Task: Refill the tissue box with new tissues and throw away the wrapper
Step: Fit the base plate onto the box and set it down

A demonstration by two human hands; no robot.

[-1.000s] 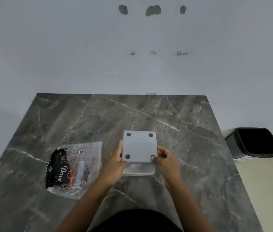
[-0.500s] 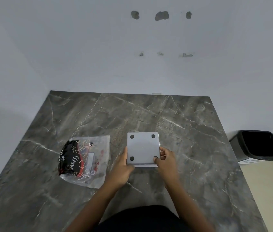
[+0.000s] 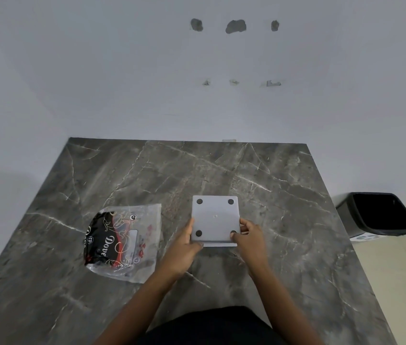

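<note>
Left hand [image 3: 184,247] and right hand [image 3: 248,235] each clasp a near corner of the grey tissue box [image 3: 214,220], which is turned underside up on the marble table [image 3: 284,195], probably to open its base. Tissue pack [image 3: 122,242] lies unopened just left. Bin [image 3: 376,215] stands off the table's right edge; nothing obstructs.

Dark marble table [image 3: 271,195] fills the lower frame; tissue pack [image 3: 122,241] lies lower left, grey box [image 3: 215,219] centre, seemingly resting upside down.
</note>
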